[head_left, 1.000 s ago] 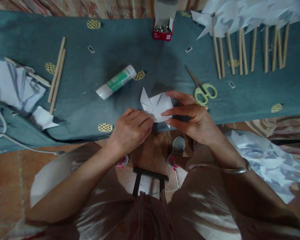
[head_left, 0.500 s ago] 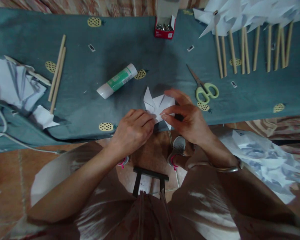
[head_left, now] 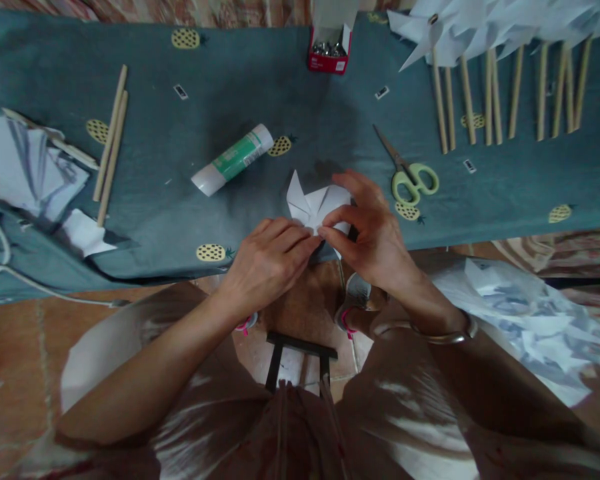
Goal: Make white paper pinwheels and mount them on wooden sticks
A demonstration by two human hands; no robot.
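Note:
A white folded paper pinwheel point(head_left: 314, 202) lies near the front edge of the teal cloth point(head_left: 290, 107). My left hand point(head_left: 267, 260) has its fingers curled and pressed on the paper's lower left part. My right hand point(head_left: 373, 230) pinches the paper at its middle with thumb and forefinger. The two hands nearly touch at the pinwheel's centre. A glue stick point(head_left: 233, 160) with a green label lies just left of the paper. Green-handled scissors point(head_left: 407, 173) lie just right of my right hand.
A red box of pins point(head_left: 329, 57) stands at the back. Several finished pinwheels on wooden sticks point(head_left: 490, 87) lie at the back right. Two loose sticks point(head_left: 111, 143) and paper sheets point(head_left: 27, 167) are at the left. Paper scraps point(head_left: 530, 320) lie on the floor, right.
My right hand has drawn in from the paper's right edge to its centre and closed into a pinch. The left hand's fingers have slid slightly right onto the paper.

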